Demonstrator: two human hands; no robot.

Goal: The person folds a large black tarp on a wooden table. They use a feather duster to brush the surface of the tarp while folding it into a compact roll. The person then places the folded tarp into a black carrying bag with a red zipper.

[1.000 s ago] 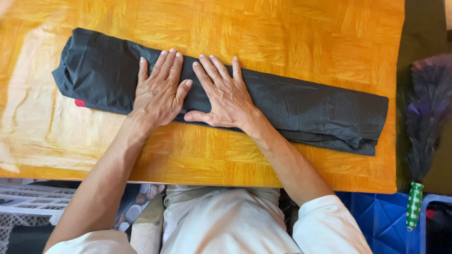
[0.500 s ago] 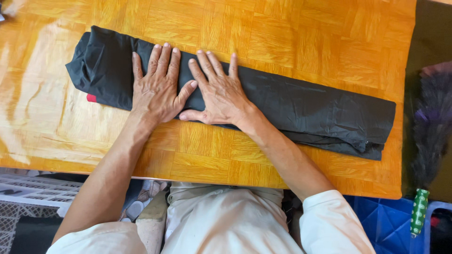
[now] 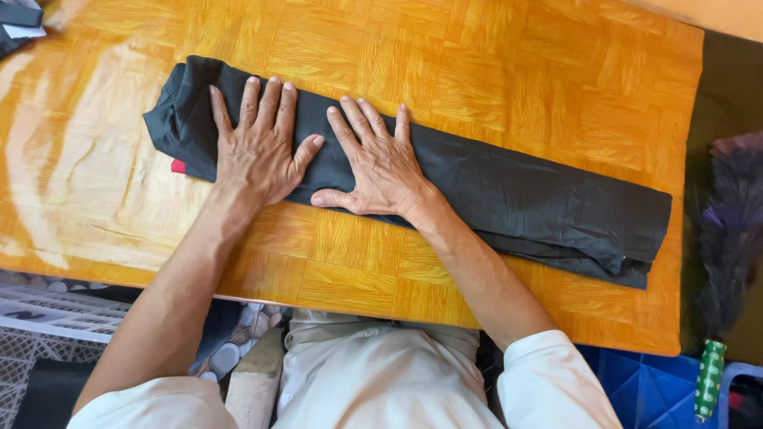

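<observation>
Head view, surface: an orange wooden table (image 3: 493, 71) with a parquet pattern fills most of the frame; its near edge runs just above the person's lap.
Head view, cloth: a dark folded garment (image 3: 509, 191) lies as a long narrow band across the table, slanting from the far left part down toward the near right corner, where its end stops just short of the right edge.
Head view, red detail: a small red tag (image 3: 178, 167) shows at the near edge of the garment's left end; it may be a label, though it is too small to tell.
Head view, left hand: the left hand (image 3: 258, 147) lies flat and open, palm down on the left part of the garment, fingers spread and pointing to the far edge, gripping nothing.
Head view, right hand: the right hand (image 3: 377, 163) lies flat and open just beside it, palm down near the middle of the garment, thumb stretched toward the left hand, gripping nothing.
Head view, thumbs: the two thumbs are close together, perhaps touching.
Head view, far left corner: a dark flat object (image 3: 20, 24) is cut off by the frame.
Head view, beyond the right edge: a feather duster (image 3: 727, 230) with dark plumes and a green patterned handle hangs past the table, above a blue crate (image 3: 636, 381).
</observation>
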